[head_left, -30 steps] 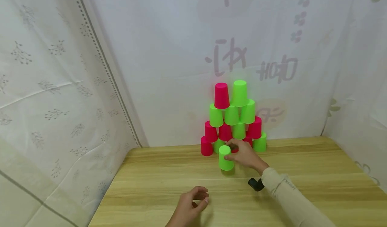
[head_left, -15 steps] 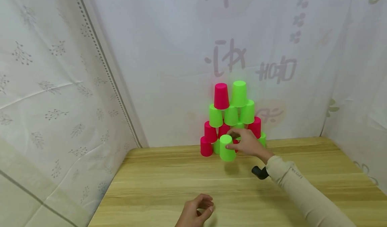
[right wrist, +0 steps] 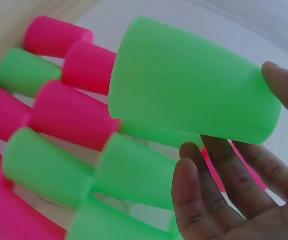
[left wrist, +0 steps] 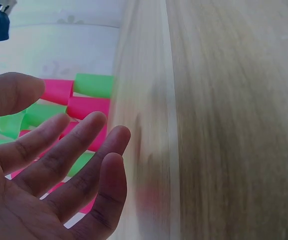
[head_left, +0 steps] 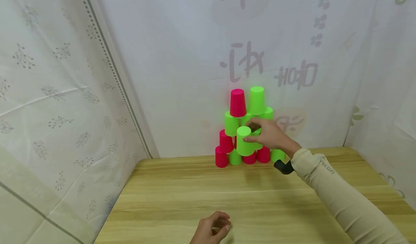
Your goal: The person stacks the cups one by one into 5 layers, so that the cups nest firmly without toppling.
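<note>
My right hand (head_left: 272, 134) pinches a green cup (head_left: 245, 141) between thumb and fingers near its closed end. The cup is upside down and raised off the table, overlapping the stack in the head view. Behind it stands a pyramid of upside-down pink and green cups, topped by a pink cup (head_left: 238, 103) and a green cup (head_left: 257, 100) side by side. In the right wrist view the held cup (right wrist: 193, 82) lies across the stacked ones. My left hand (head_left: 212, 227) hovers low over the near part of the table, holding nothing, its fingers (left wrist: 79, 145) loosely bent.
The wooden table (head_left: 175, 197) runs back to a pale printed cloth (head_left: 182, 74) close behind the pyramid. Another patterned cloth (head_left: 65, 103) hangs along the left side. A black device (head_left: 284, 167) sits under my right wrist.
My right hand has lifted the green cup from low in front of the pyramid up to its middle rows. The left hand has shifted slightly right.
</note>
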`<state>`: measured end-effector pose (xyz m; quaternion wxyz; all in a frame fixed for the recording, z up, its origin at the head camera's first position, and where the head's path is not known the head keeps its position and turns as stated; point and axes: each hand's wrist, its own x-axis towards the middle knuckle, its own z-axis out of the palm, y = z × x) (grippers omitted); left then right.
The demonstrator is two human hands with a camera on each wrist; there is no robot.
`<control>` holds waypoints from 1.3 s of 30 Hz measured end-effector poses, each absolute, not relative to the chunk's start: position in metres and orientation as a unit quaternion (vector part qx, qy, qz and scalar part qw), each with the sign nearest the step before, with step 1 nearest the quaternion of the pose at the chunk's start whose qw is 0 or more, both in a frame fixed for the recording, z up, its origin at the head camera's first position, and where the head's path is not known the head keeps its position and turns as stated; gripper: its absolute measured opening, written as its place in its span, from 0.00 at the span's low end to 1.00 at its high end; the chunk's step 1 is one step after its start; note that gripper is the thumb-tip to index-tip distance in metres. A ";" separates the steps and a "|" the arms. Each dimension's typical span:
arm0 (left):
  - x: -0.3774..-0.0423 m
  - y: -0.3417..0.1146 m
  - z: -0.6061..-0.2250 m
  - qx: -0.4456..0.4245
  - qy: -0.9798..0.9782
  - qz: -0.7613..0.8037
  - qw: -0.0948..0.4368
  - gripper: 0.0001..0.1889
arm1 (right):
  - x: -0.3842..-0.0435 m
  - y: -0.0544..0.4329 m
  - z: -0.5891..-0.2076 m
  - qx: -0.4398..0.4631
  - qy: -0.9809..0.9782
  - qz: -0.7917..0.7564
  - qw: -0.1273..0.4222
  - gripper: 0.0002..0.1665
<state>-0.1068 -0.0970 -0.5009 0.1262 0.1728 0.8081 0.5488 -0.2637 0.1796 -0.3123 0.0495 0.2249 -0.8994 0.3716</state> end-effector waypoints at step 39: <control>-0.097 -0.083 -0.508 0.177 0.783 0.578 0.145 0.11 | -0.302 0.183 -0.146 0.156 -0.921 0.338 0.115 0.36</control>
